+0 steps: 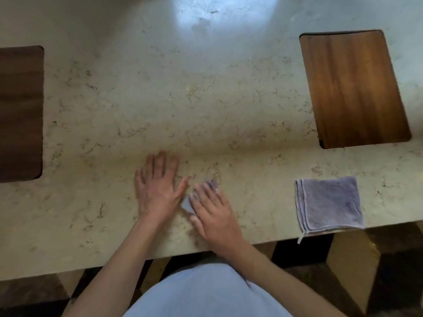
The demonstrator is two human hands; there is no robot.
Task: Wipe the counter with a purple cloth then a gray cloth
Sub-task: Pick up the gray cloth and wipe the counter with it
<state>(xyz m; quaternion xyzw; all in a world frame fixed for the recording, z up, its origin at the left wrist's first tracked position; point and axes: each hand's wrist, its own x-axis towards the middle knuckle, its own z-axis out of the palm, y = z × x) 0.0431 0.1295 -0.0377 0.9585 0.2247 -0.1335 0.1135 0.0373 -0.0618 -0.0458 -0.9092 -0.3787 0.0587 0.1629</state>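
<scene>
My left hand [158, 191] lay flat on the bench [183, 99], my right hand [215, 216] pressed one cloth [188, 205] with straight fingers; I judged the pass with the folded cloth [332, 204] outstanding.

The pale cream veined stone worktop [137, 99] is smooth and polished, glossy where light glares. The reddish-brown rectangular wooden board [352, 90] shows streaky grain and a soft sheen; the dark brown wooden board [20, 113] looks matt. The folded greyish-purple cloth [329, 204] is fuzzy terry.
</scene>
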